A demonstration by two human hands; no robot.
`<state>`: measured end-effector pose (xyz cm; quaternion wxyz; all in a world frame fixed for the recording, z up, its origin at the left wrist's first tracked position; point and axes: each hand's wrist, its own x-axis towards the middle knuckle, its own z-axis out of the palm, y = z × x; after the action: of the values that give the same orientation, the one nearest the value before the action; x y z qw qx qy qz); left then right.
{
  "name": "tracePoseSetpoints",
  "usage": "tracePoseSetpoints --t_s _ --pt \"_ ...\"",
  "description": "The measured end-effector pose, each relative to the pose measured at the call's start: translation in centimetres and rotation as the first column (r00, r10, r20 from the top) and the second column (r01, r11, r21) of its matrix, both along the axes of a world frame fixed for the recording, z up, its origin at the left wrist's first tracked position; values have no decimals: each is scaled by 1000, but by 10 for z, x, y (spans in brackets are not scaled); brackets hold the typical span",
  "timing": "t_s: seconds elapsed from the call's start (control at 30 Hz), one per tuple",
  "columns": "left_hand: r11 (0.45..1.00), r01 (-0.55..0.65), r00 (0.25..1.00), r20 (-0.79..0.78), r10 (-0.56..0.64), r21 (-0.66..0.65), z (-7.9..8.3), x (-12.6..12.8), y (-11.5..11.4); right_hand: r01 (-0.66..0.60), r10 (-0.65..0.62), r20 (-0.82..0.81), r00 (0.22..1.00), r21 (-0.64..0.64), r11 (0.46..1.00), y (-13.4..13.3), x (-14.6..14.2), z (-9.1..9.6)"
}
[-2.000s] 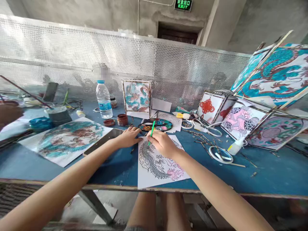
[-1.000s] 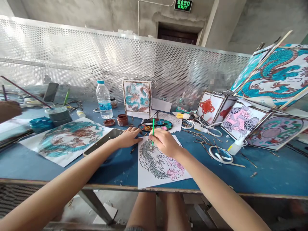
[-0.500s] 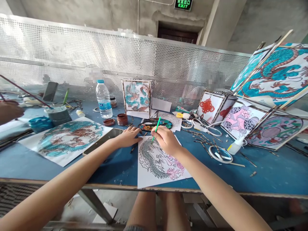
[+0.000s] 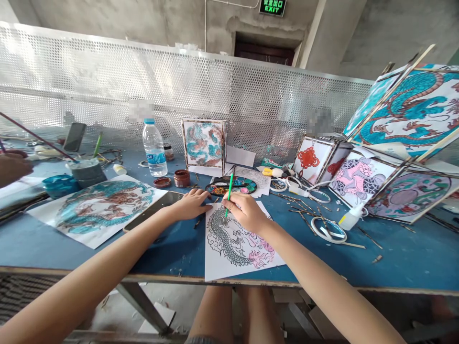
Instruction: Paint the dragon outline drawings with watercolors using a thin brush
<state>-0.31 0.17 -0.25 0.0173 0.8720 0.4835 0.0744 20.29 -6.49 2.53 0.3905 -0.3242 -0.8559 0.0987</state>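
My right hand (image 4: pixel 245 210) pinches a thin green paintbrush (image 4: pixel 229 188), its lower end on the dragon drawing (image 4: pixel 231 246). The drawing is on white paper, with grey-green along the body and pink at the lower right. My left hand (image 4: pixel 191 203) lies flat with its fingers stretched out, at the paper's upper left corner and beside a dark phone (image 4: pixel 152 215). Just beyond both hands sits a paint palette (image 4: pixel 247 184) with several colours. Part of the drawing is hidden under my right hand.
At left lies a teal and brown dragon painting (image 4: pixel 103 208), near a cup of cloudy water (image 4: pixel 88 172) and another person's hand (image 4: pixel 14 167). Behind stand a water bottle (image 4: pixel 155 148) and a brown paint jar (image 4: pixel 181 178). Sticks, tape (image 4: pixel 328 231) and painted lanterns (image 4: pixel 311 160) occupy the right.
The paintbrush has shifted slightly left and down over the drawing and stands more upright. My left hand has stayed in place.
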Motion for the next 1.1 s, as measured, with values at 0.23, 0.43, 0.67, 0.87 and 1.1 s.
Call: tracePoseSetpoints --t_s 0.23,0.43,0.67,0.87,1.1 --pt "1000 -8 1000 -24 8 9 -1 0 1 21 -20 -5 1000 48 999 1 0 -1" --pt "1000 -6 1000 -22 6 8 -2 0 1 14 -12 -51 999 27 1000 0 -1 1" --pt "1000 -13 1000 -22 13 3 0 1 0 14 -14 -24 1000 -16 1000 -1 -1 1" --pt "1000 -15 999 -35 15 1 0 1 0 14 -14 -15 1000 2 1000 -1 -1 1" --pt "1000 -8 1000 -12 8 -1 0 0 0 28 -27 -35 999 25 999 -1 -1 1"
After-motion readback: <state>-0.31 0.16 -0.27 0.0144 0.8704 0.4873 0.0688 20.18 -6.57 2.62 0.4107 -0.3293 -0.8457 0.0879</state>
